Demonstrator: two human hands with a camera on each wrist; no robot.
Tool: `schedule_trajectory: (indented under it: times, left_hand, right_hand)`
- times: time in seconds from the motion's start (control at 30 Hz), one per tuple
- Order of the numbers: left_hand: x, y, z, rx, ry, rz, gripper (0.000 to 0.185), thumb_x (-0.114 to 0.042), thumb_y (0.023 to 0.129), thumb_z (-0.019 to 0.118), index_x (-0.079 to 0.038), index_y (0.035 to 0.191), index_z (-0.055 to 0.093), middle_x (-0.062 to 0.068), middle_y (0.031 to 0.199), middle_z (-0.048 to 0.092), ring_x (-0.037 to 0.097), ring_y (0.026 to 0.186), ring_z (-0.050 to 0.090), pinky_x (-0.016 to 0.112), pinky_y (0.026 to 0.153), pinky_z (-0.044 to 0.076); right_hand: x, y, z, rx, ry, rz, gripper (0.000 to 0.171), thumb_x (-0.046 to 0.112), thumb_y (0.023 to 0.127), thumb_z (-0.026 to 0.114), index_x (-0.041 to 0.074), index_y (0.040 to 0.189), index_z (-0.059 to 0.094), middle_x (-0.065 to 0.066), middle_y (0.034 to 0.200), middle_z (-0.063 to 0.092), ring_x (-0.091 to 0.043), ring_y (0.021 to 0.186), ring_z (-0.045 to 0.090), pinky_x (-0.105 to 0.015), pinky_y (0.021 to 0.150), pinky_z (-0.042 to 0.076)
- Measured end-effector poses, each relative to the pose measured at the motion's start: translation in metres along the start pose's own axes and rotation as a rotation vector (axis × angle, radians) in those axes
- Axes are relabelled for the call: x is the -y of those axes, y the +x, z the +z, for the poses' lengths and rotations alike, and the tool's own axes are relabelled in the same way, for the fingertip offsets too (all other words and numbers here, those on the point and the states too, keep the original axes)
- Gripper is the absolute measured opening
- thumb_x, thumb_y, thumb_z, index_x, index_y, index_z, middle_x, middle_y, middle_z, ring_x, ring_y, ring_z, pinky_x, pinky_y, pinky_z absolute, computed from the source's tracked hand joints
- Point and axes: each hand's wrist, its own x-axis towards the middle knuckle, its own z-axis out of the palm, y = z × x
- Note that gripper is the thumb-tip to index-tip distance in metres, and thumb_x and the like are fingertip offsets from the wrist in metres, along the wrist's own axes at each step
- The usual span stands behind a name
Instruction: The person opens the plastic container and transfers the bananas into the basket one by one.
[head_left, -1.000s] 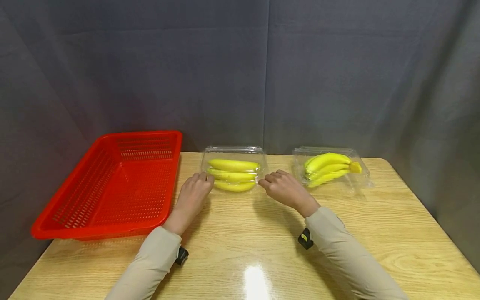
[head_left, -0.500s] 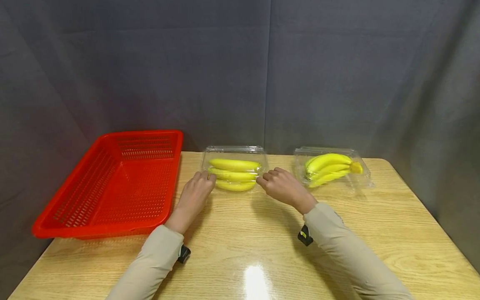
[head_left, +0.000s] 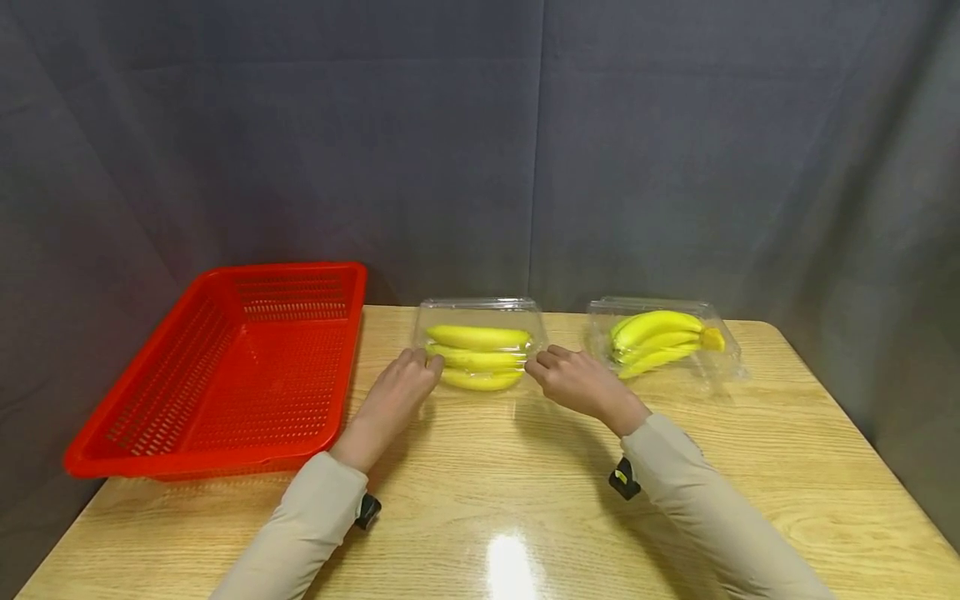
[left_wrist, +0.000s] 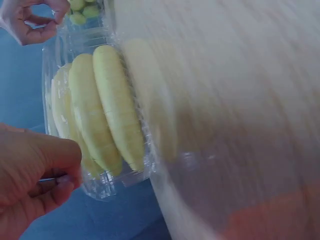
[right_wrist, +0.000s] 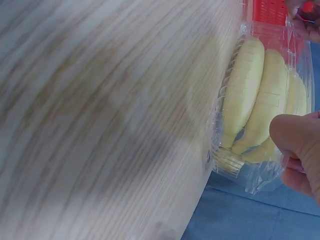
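Observation:
A clear plastic clamshell box with yellow bananas inside stands on the table in the middle of the head view. My left hand pinches its left end with curled fingers, and my right hand pinches the right end. Up close in the left wrist view, the left thumb and fingers meet at the box's edge. The right wrist view has the right thumb over the other end, bananas lying side by side under the plastic. Parts of both fingertips are hidden.
To the left stands a large red perforated basket, with nothing seen in it. A second clear box holding a bunch of bananas lies at the back right of the wooden table. Grey cloth hangs behind the table.
Both hands and the box between them have shifted slightly to the right and a little nearer to me. The basket and the second box stay where they were.

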Motion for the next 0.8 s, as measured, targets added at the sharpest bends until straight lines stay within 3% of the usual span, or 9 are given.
schedule_trajectory:
  times: [0.37,0.8]
  left_hand:
    - [-0.005,0.007,-0.007,0.034,-0.009,0.071,0.026,0.021,0.071,0.068,0.003,0.088,0.060,0.015,0.072,0.057,0.024,0.063,0.058,0.026,0.058,0.050]
    - [-0.009,0.005,0.000,-0.022,0.072,0.076,0.023,0.018,0.076,0.068,0.001,0.089,0.058,0.014,0.072,0.056,0.023,0.061,0.051,0.026,0.052,0.045]
  right_hand:
    - [-0.002,-0.008,-0.001,-0.041,0.013,-0.013,0.019,-0.007,0.073,0.066,0.002,0.089,0.059,-0.009,0.082,0.065,-0.024,0.071,0.063,-0.030,0.052,0.053]
    - [0.000,-0.013,-0.006,-0.051,-0.027,-0.039,0.016,-0.003,0.076,0.066,0.003,0.087,0.056,-0.008,0.078,0.062,-0.022,0.067,0.061,-0.027,0.045,0.048]
